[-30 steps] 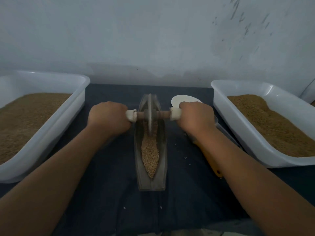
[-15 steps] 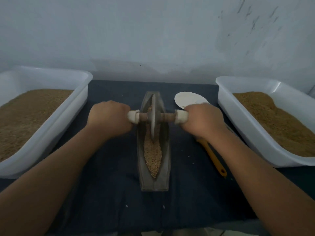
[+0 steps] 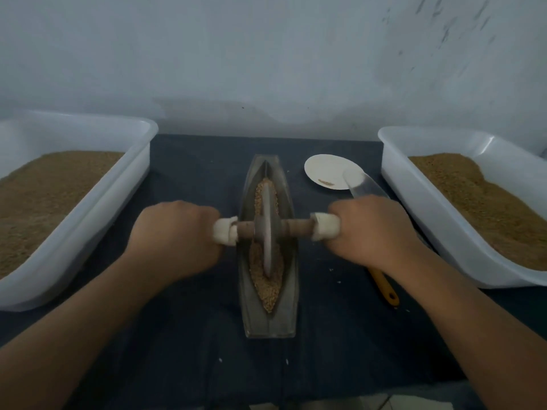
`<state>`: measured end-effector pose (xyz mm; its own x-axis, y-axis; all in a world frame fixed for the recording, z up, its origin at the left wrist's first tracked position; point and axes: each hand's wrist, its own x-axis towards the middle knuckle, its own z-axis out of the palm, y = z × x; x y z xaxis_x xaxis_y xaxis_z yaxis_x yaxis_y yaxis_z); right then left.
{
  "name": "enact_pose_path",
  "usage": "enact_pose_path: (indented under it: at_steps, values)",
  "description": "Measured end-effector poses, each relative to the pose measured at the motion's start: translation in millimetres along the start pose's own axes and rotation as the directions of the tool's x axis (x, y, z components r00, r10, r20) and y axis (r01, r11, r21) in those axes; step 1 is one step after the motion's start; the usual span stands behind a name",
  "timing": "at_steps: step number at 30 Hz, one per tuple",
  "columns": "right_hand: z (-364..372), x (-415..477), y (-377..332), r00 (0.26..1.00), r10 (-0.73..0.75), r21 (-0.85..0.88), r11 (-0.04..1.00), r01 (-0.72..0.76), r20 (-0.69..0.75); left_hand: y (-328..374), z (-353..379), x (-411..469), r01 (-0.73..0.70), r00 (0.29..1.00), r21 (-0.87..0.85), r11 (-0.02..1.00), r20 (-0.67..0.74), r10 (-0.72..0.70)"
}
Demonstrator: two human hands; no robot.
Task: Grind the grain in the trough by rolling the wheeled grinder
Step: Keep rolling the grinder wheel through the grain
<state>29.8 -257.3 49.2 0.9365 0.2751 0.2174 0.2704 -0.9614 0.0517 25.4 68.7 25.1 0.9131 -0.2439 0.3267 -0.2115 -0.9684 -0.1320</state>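
Left grip: the left hand [image 3: 177, 232] is curled tight round the white-wrapped axle end just left of the trough [image 3: 269, 319].
Right grip: the right hand [image 3: 373, 229] is curled the same way round the wrapped end just right of the trough.
Grinder: the wheeled grinder [image 3: 268, 232] stands upright in the trough's groove, about mid-length, with its axle crossing above both rims.
Grain: the grain [image 3: 266, 291] lies in the groove beyond and before the wheel. Whole kernels show toward the trough's near tip, so grinding looks far from done.
Risk, spill: a long stroke could ride the wheel up the narrowing near tip and shove kernels over the rim. A few specks lie on the table [image 3: 192, 350] beside the trough.
Risk, tilt: an uneven push from one hand would lean the wheel and wedge it against a trough wall.
Risk, slide: nothing pins the trough, so a hard pull may drag it across the table.
Risk, snag: the right forearm passes over the yellow-handled tool [image 3: 384, 285] right of the trough and could knock it.
Count: two hands, one grinder with one wheel, one trough, one tool. There are two white tubs of brown grain or meal, the left tub [image 3: 97, 202] and the right tub [image 3: 414, 208], well apart from the trough on either side. One white dish [image 3: 325, 170] sits near the trough's far right.
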Motion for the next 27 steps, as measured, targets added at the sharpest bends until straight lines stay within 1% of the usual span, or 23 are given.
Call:
enact_pose_path:
  at_steps: [2,5,8,10,11,12,14,16,17,18,19,22,23,24,27]
  values:
    - [6.2,27.1,-2.0,0.997,0.060,-0.050,0.997,-0.062,-0.042,1.4,7.2,23.4,0.037,0.999,-0.016,0.999,0.005,-0.037]
    - [19.4,68.6,0.6,0.982,0.185,-0.019,0.982,-0.186,-0.040,2.6,9.0,71.4,0.053,0.999,0.006,0.999,0.004,-0.053]
    - [25.4,80.1,2.6,0.968,0.248,0.013,0.969,-0.247,-0.050,3.4,1.0,91.0,0.044,0.999,-0.006,0.999,0.022,-0.044]
    - [23.9,68.3,3.2,0.973,0.207,0.010,0.978,-0.207,-0.106,4.3,-1.7,78.7,0.029,0.999,-0.004,1.000,0.041,-0.028]
    - [21.9,56.8,3.7,0.981,0.164,-0.008,0.986,-0.166,-0.102,3.7,-1.1,66.3,0.015,0.999,0.003,1.000,0.046,-0.015]
    - [19.4,45.0,4.3,0.990,0.122,-0.017,0.992,-0.124,-0.074,2.2,-0.7,51.1,0.003,0.999,0.011,1.000,0.042,-0.003]
    - [13.3,18.2,6.7,0.999,0.051,0.015,0.999,-0.051,0.002,-0.2,-2.2,19.7,-0.044,0.999,0.038,0.998,-0.016,0.045]
    - [7.1,1.2,8.1,0.995,0.022,0.052,0.998,-0.027,0.100,-1.2,-5.2,-0.3,-0.088,0.992,0.060,0.994,-0.085,0.093]
    - [6.1,-1.0,8.6,0.991,0.019,0.056,0.998,-0.027,0.136,-1.2,-5.2,-3.0,-0.086,0.991,0.063,0.994,-0.096,0.092]
    - [6.5,0.8,8.7,0.990,0.020,0.056,0.998,-0.028,0.143,-1.3,-2.7,-0.7,-0.079,0.993,0.066,0.995,-0.086,0.085]
    - [8.0,5.9,7.3,0.993,0.032,0.043,0.998,-0.037,0.114,-1.1,1.3,6.0,-0.069,0.995,0.059,0.996,-0.064,0.073]
    - [15.8,36.7,0.5,0.991,0.093,-0.036,0.995,-0.097,-0.093,-0.3,10.2,48.0,0.021,1.000,0.024,0.999,0.008,-0.021]
    - [15.6,48.9,-1.6,0.983,0.123,-0.031,0.991,-0.128,-0.135,0.0,11.5,63.1,0.044,0.999,0.006,0.999,0.027,-0.044]
    - [13.2,60.5,-3.9,0.979,0.149,-0.014,0.988,-0.152,-0.138,-0.2,11.9,75.2,0.063,0.997,-0.009,0.998,0.035,-0.062]
    - [7.0,79.3,-4.3,0.984,0.175,-0.023,0.984,-0.176,-0.016,3.0,8.5,88.3,0.065,0.998,0.000,0.998,0.024,-0.065]
